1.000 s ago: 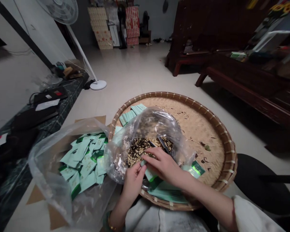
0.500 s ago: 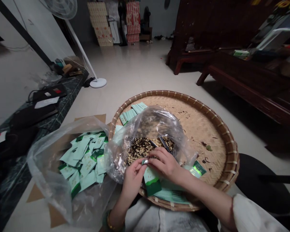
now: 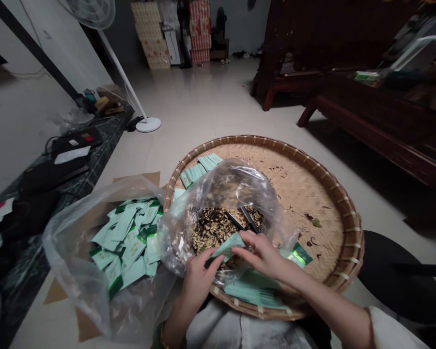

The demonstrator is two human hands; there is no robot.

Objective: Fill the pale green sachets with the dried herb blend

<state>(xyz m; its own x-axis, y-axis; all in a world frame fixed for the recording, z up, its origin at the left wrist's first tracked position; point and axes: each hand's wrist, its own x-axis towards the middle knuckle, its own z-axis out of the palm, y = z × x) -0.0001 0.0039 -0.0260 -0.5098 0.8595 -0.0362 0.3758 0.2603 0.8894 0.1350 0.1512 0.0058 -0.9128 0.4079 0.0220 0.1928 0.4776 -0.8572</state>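
My left hand [image 3: 198,280] and my right hand [image 3: 263,255] both pinch one pale green sachet [image 3: 225,247], holding it flat over the mouth of a clear plastic bag [image 3: 225,194] of dried loose tea [image 3: 212,228]. The bag lies in a round woven bamboo tray [image 3: 334,203] on my lap. Dark tongs [image 3: 245,219] rest on the tea inside the bag. More green sachets lie under my right wrist as a flat stack [image 3: 254,291], and another stack of sachets [image 3: 198,169] sits at the tray's far left edge.
A second clear plastic bag [image 3: 76,271] at my left holds several green sachets [image 3: 127,237] on cardboard. A white standing fan [image 3: 145,123] is on the tiled floor ahead. Dark wooden furniture [image 3: 366,111] fills the right. A dark ledge [image 3: 58,169] with cables runs along the left.
The sachet hung upright between my fingers half a second ago; it is now turned flat and raised toward the bag's mouth. My right hand shifted slightly right.
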